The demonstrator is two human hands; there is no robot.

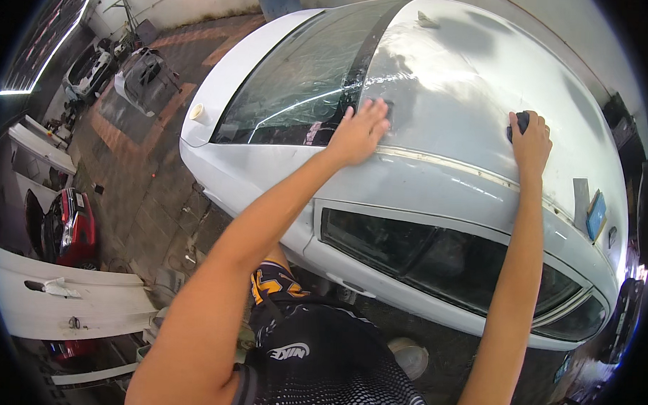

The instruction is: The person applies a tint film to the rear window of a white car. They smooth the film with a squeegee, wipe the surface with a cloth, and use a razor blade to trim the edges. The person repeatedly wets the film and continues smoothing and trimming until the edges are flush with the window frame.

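Note:
The wet-looking silver car roof (pixel 471 86) spans the upper right, beside the rear or front glass (pixel 285 80). My left hand (pixel 362 131) rests flat with fingers spread at the roof's near edge, beside the glass. My right hand (pixel 530 140) grips a small black pad or block (pixel 515 128) on the roof, farther right. A grey flat piece (pixel 581 197) and a blue pad (pixel 595 215) lie along the roof edge to the right. A small cream cup or tub (pixel 197 112) sits on the white panel left of the glass.
Along the left are a red car part (pixel 77 233), white panels (pixel 63 300) and bumpers (pixel 139 82) on stands over the paved floor (pixel 139 196). The car's side windows (pixel 436 256) are below my hands, near my body. A wall (pixel 188 5) runs behind.

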